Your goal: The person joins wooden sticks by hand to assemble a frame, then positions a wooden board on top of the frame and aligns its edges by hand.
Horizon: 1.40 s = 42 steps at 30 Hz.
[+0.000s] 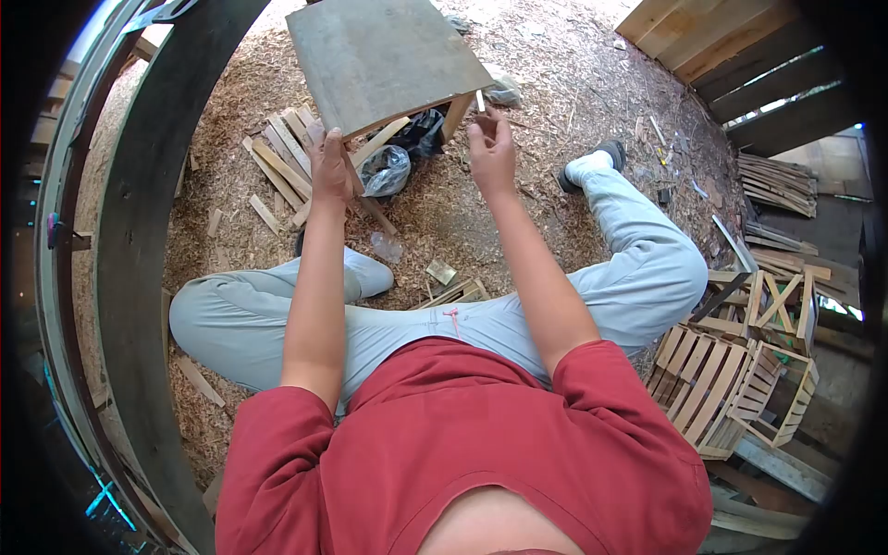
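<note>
In front of me stands a low wooden table with a worn grey top. At its near left corner is my left hand, raised with the fingers curled closed beside the table edge. What lies inside those fingers is hidden, though a pale edge shows next to them. My right hand is by the near right corner, its fingers closed around the lower end of a small pale strip. This strip stands upright against the table edge; whether it touches the table I cannot tell.
Loose wooden slats and a clear plastic bag lie under and beside the table. Wood shavings cover the ground. Slatted wooden crates stand at my right, stacked boards farther back. A dark upright beam is at my left.
</note>
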Tool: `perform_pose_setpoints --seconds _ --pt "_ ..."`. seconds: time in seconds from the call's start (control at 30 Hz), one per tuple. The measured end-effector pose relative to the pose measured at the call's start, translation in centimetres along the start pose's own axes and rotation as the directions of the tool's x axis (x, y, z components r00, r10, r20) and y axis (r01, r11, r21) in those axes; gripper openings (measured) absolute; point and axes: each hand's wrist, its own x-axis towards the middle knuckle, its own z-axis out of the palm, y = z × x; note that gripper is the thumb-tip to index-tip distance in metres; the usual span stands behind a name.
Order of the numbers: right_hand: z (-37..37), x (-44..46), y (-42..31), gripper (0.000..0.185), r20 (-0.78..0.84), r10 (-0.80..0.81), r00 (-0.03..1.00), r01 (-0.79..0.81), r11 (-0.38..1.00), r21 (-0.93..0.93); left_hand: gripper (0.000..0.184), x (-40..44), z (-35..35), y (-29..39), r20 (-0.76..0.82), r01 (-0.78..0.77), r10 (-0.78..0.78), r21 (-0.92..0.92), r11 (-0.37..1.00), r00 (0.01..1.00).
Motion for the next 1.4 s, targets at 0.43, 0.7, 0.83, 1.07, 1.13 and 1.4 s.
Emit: perform_pose_setpoints --seconds 0.43,0.7,0.83,1.07,1.13,1.4 --pt "3.1 0.8 4.8 0.027 0.057 -0.018 0.998 0.030 0.978 -0.206 0.032 2.5 -2.7 -1.8 -0.188 -0.056 0.032 -0.124 0.991 0.982" --pt "6.8 7.5 8.6 0.020 -0.001 -0.047 0.999 0.045 0.965 -0.260 0.032 4.1 -2.8 -1.6 -0.221 0.014 -0.047 -0.146 0.989 0.974" --pt "8.7 11.9 11.0 0.016 -0.003 -0.047 0.999 0.044 0.946 -0.322 0.034 4.9 -4.3 -3.0 -0.259 0.067 -0.122 -0.211 0.975 0.958" --pt "13.2 18.6 17.4 0.011 0.068 -0.158 0.985 0.172 0.902 -0.395 0.035 6.1 -3.5 -3.1 -0.379 0.108 -0.218 -0.290 0.951 0.899" --pt "14.4 20.1 19.9 0.012 0.093 -0.132 0.987 0.161 0.874 -0.458 0.034 6.6 -3.4 -3.4 -0.409 0.112 -0.216 -0.264 0.958 0.887" --pt "17.3 21.3 24.1 0.009 0.110 -0.142 0.984 0.180 0.758 -0.627 0.034 7.7 -2.6 -4.2 -0.506 0.111 -0.214 -0.225 0.968 0.836"
